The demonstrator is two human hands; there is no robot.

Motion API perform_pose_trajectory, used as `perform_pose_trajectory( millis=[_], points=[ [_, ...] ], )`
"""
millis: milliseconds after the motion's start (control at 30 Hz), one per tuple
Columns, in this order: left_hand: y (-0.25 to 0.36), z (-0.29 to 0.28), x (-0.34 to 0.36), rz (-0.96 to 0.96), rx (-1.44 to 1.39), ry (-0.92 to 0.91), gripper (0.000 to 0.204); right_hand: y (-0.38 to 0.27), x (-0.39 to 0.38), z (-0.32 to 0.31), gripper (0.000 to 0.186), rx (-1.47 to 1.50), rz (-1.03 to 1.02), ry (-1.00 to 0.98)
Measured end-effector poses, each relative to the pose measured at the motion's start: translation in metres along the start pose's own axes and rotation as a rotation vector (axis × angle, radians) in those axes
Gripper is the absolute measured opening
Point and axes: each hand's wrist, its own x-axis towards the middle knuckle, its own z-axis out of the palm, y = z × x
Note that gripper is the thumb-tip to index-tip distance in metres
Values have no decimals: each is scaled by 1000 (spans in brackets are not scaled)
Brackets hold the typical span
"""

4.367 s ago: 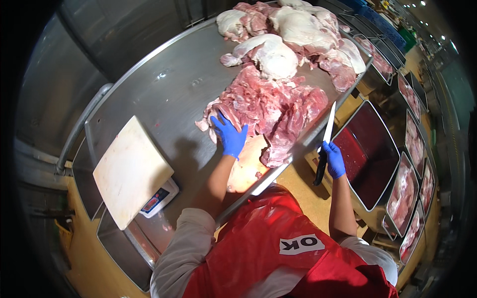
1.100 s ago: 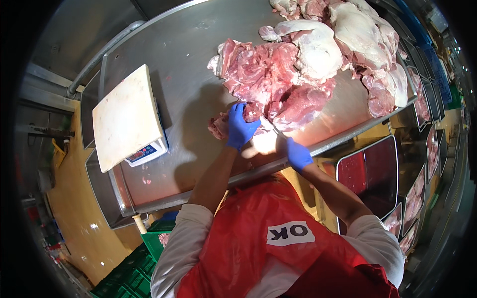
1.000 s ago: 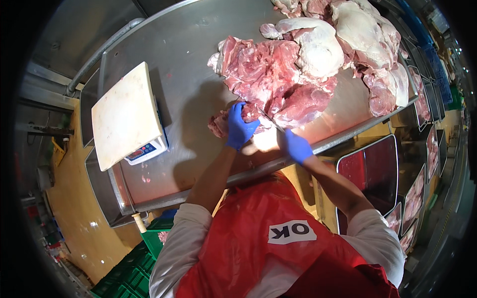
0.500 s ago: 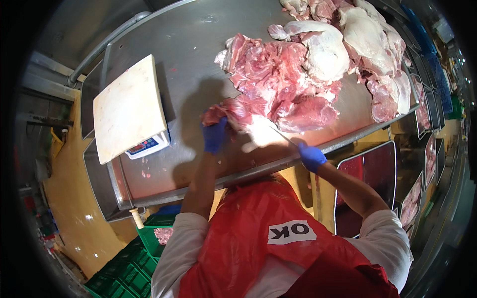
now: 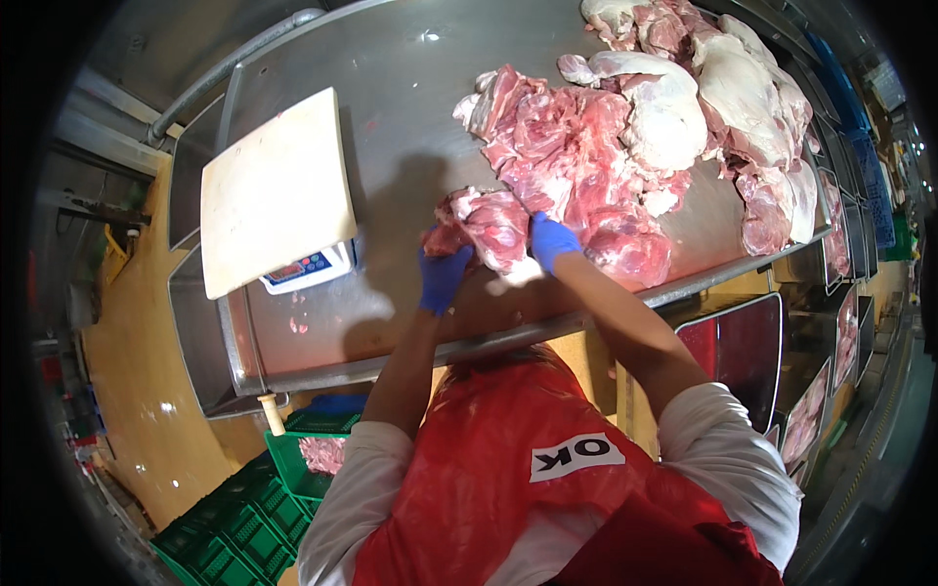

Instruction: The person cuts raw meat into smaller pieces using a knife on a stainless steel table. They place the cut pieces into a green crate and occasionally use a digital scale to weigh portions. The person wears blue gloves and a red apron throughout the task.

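Note:
My left hand (image 5: 446, 279), in a blue glove, is closed on the left end of a raw meat piece (image 5: 498, 227) near the table's front edge. My right hand (image 5: 554, 242), gloved in blue too, grips a knife (image 5: 520, 200), its thin blade pointing away from me along the right side of that piece. Beyond the blade spreads a large opened slab of red meat (image 5: 557, 127), close against the held piece. Whether the two are still joined cannot be made out. Most of the knife handle is hidden in my fist.
A white board (image 5: 278, 195) tops a scale (image 5: 311, 272) on the left of the steel table (image 5: 391, 88). Skin-covered meat cuts (image 5: 738, 93) are heaped at the far right. Green crates (image 5: 244, 518) stand below left; lidless bins (image 5: 728, 342) stand below right.
My right hand and the knife have moved left and away from me, up to the meat. My left hand has shifted slightly right, and the held piece looks more bunched up.

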Motion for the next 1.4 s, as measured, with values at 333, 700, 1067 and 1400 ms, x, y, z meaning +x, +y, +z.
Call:
perform_pose_trajectory(
  millis=[333, 700, 1067, 1400],
  points=[
    [119, -23, -28, 277, 136, -130, 47, 52, -150, 13, 31, 160, -13, -58],
    [219, 2, -10, 373, 433, -574, 48, -11, -60, 35, 11, 1081, -6, 19],
    [-1, -121, -61, -19, 493, 292, 64, 37, -124, 28, 16, 550, -194, 138],
    [22, -35, -78, 462, 1658, 97, 82, -38, -129, 33, 16, 306, -299, 90]
  ],
)
